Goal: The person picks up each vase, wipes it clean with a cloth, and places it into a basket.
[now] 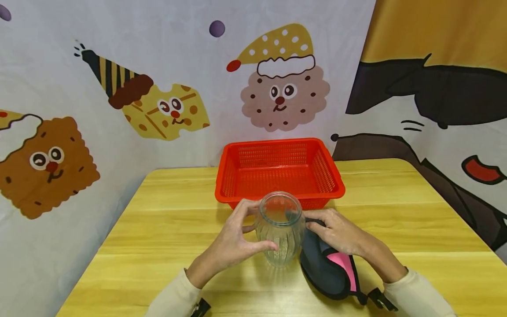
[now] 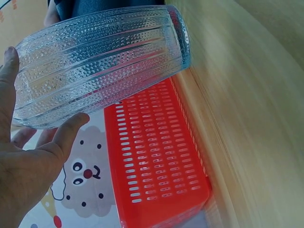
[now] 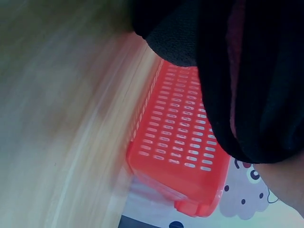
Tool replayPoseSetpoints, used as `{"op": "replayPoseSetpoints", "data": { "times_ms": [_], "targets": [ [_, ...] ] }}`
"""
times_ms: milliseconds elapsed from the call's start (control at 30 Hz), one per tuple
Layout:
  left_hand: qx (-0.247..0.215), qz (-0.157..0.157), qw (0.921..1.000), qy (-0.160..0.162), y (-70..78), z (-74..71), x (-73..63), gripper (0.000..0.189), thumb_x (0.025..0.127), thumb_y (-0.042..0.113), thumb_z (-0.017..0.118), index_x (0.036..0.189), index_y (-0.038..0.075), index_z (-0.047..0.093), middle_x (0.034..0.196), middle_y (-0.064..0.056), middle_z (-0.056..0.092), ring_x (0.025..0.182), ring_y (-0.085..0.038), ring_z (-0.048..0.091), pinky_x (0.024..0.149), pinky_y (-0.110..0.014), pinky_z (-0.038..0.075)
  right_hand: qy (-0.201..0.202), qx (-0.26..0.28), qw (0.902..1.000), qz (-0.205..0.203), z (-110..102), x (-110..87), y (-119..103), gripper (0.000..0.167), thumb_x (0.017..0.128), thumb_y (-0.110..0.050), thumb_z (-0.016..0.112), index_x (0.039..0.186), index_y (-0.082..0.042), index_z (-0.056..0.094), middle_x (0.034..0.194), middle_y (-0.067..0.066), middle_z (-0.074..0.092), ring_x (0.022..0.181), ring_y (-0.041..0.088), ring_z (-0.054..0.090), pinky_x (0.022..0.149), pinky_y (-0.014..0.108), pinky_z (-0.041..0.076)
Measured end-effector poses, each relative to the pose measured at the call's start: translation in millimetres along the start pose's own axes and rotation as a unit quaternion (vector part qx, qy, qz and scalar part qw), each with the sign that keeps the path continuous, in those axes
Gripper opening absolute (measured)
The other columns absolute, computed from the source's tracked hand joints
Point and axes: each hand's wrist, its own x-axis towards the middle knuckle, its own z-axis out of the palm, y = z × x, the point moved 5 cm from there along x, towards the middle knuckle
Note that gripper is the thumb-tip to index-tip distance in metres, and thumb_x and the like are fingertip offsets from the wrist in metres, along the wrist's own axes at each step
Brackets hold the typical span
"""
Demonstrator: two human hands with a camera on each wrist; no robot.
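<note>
1. While the left hand (image 1: 235, 237) holds the ribbed glass jar (image 1: 287, 237) from its left side, the thumb crosses the near face and the fingers reach round the far side; the wide grip presumably suits the bulging body.
2. The ribbed glass jar is mouth up, in front of the red basket (image 1: 273, 178). Whether its base touches the worktop (image 1: 158, 215) cannot be established.
3. The right hand (image 1: 336, 231) pinches the upper edge of the dark grey fabric item (image 1: 322, 270), thumb on the near side; an edge hold likely gives the best purchase on soft material. In the right wrist view, the item hides these fingers.
4. The fabric item lies just right of the jar; contact is not confirmed. Such closeness probably lets both hands work together.
5. The basket stands behind both, perhaps to leave the near area to the hands.
</note>
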Motion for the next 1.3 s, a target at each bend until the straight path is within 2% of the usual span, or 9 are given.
{"op": "replayPoseSetpoints", "data": {
  "times_ms": [300,500,800,900,1067,1300],
  "targets": [
    [-0.005,0.000,1.0000,-0.003,-2.4,0.1,-0.3,0.081,0.073,0.022,0.095,0.140,0.013,0.048,0.134,-0.004,0.050,0.124,-0.024,0.055,0.091,-0.041,0.056,-0.026,0.002,0.9996,0.009,8,-0.1,6,0.035,0.103,-0.010,0.055,0.133,-0.022,0.069,0.123,-0.011,0.067,0.112,0.010,0.062,0.097,0.039,0.052],
    [-0.009,0.001,0.9999,-0.006,-1.4,-0.4,0.6,0.080,0.074,0.021,0.094,0.140,0.013,0.048,0.136,-0.005,0.050,0.124,-0.026,0.055,0.091,-0.042,0.056,-0.039,0.000,0.9992,0.002,9,1.1,9,0.030,0.103,-0.011,0.055,0.119,-0.028,0.073,0.107,-0.016,0.069,0.096,0.008,0.063,0.088,0.034,0.053],
    [-0.007,0.006,0.9999,-0.008,0.4,-1.1,1.8,0.081,0.074,0.019,0.094,0.140,0.013,0.046,0.135,-0.003,0.049,0.124,-0.022,0.054,0.091,-0.040,0.056,-0.050,0.011,0.9987,-0.005,10,4.0,10,0.028,0.104,-0.011,0.054,0.114,-0.028,0.073,0.098,-0.016,0.068,0.090,0.008,0.062,0.083,0.030,0.053],
    [-0.007,0.008,0.9999,-0.010,0.1,0.2,1.6,0.082,0.075,0.018,0.094,0.141,0.013,0.046,0.135,-0.004,0.048,0.125,-0.022,0.054,0.091,-0.041,0.056,-0.052,0.010,0.9986,-0.003,10,3.3,11,0.029,0.103,-0.009,0.053,0.109,-0.029,0.073,0.090,-0.015,0.066,0.085,0.008,0.060,0.078,0.029,0.051],
    [-0.009,0.010,0.9999,-0.009,-0.2,0.9,2.0,0.083,0.075,0.017,0.093,0.142,0.011,0.045,0.136,-0.006,0.048,0.126,-0.024,0.054,0.092,-0.042,0.055,-0.053,0.003,0.9986,0.002,11,2.9,13,0.030,0.102,-0.009,0.054,0.107,-0.031,0.073,0.089,-0.015,0.065,0.084,0.008,0.059,0.077,0.029,0.050],
    [-0.013,0.008,0.9998,-0.011,-0.3,2.2,0.6,0.082,0.075,0.015,0.093,0.142,0.012,0.046,0.136,-0.005,0.048,0.126,-0.022,0.054,0.092,-0.042,0.055,-0.066,-0.003,0.9978,0.009,15,1.9,16,0.031,0.103,-0.011,0.052,0.112,-0.031,0.074,0.096,-0.017,0.067,0.089,0.008,0.061,0.083,0.032,0.051]
  ]
}}
